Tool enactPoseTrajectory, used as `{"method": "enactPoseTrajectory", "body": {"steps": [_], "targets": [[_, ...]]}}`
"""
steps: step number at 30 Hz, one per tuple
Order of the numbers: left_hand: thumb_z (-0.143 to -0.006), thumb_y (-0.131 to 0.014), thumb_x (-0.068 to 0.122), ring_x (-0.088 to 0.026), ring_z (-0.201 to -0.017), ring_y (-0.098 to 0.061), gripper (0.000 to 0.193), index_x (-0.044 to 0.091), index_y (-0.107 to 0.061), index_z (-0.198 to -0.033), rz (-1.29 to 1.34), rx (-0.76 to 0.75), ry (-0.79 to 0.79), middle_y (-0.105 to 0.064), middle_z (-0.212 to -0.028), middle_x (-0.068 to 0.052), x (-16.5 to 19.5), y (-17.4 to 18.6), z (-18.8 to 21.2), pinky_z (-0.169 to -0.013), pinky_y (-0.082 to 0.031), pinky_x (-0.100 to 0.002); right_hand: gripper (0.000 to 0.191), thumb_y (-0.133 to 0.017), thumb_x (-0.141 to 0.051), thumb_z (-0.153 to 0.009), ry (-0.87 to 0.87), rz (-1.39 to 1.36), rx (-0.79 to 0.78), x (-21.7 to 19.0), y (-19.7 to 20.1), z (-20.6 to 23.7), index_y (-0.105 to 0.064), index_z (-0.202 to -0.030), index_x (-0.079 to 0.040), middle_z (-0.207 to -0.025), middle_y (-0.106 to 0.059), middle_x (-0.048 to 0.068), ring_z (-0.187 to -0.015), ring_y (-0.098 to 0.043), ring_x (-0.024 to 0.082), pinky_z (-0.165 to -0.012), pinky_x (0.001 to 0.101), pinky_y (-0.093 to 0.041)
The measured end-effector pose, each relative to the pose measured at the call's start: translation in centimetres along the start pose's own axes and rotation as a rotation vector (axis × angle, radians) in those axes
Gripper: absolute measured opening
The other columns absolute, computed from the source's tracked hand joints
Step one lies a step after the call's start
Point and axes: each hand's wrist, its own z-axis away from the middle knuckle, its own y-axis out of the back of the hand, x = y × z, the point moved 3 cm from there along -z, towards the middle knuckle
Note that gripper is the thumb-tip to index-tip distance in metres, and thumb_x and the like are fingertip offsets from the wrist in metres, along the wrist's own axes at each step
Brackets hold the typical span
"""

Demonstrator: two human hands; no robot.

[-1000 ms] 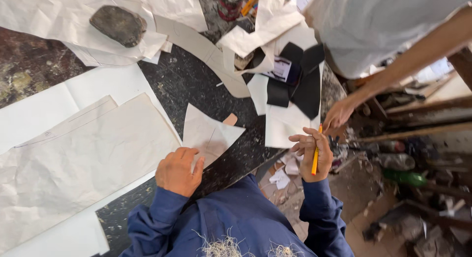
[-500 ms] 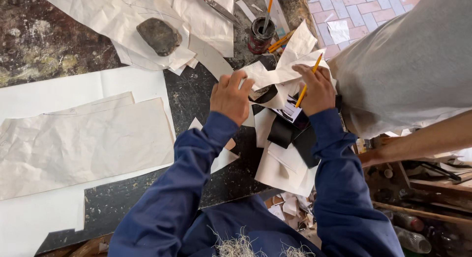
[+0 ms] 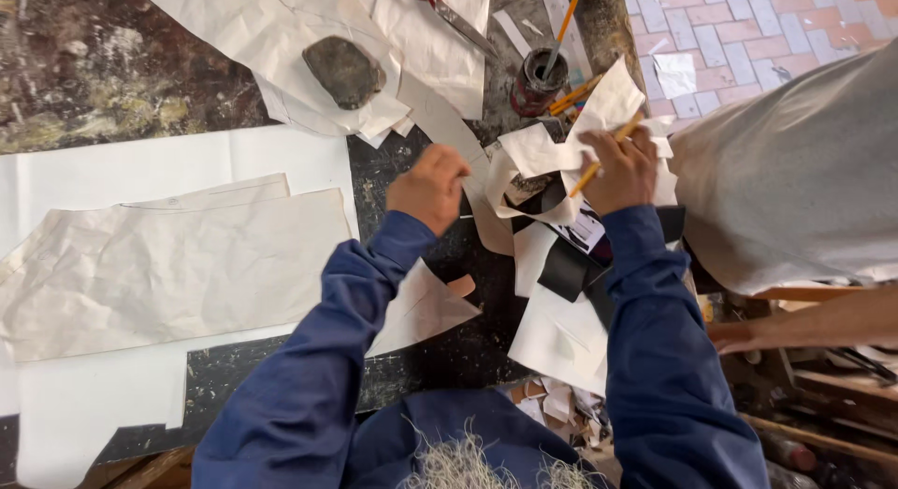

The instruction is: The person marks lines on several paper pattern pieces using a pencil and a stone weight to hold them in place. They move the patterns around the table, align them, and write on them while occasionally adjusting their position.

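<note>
Pencil (image 3: 606, 157), yellow, is clamped in the curled fingers of the right hand (image 3: 622, 171), angled up toward the dark ink pot (image 3: 538, 82). Same fingers pinch a crumpled paper piece (image 3: 538, 157) just below that pot. Left hand (image 3: 430, 185) is clenched over the paper's left edge; what it grips cannot be told. Flat stone (image 3: 343, 71) lies left of the pot, scissors (image 3: 449, 12) above-left.
</note>
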Motion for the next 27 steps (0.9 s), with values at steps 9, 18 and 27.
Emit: {"method": "enactPoseTrajectory", "body": {"steps": [9,18,27], "targets": [[-0.090,-0.069,0.027,-0.028,-0.091,-0.073,0.015,0.018,-0.075,-0.100,0.160,-0.239,0.196,-0.074,-0.099,-0.005,-5.5,2.2,3.1,-0.080,-0.058,-0.040,0.052,-0.076,-0.002,-0.075,0.072,0.115,-0.296,-4.1,-4.3,-2.6,-0.076,-0.124,-0.019,-0.114,-0.077,0.004,-0.102,-0.066,0.029,-0.086,0.0449,-0.049],[-0.084,-0.074,0.038,-0.026,-0.089,-0.076,0.053,0.017,-0.055,-0.128,0.663,-0.048,0.757,-0.075,-0.103,-0.010,-13.1,2.5,9.7,-0.079,-0.060,-0.038,0.028,-0.075,-0.004,-0.078,0.297,-0.319,-0.001,-22.5,-8.9,4.2,-0.075,-0.106,-0.009,-0.096,-0.075,0.008,-0.081,-0.071,0.026,-0.070,0.0381,-0.056],[-0.078,-0.082,0.024,-0.044,-0.088,-0.070,0.062,0.014,-0.048,-0.129,0.112,-0.026,0.603,-0.073,-0.096,-0.020,-17.7,4.7,10.9,-0.078,-0.055,-0.051,0.045,-0.035,-0.046,-0.113,-0.530,-1.319,-0.212,-19.8,-13.3,6.1,-0.059,-0.112,-0.008,-0.080,-0.075,0.008,-0.064,-0.062,0.008,-0.064,0.0226,-0.051]]}}
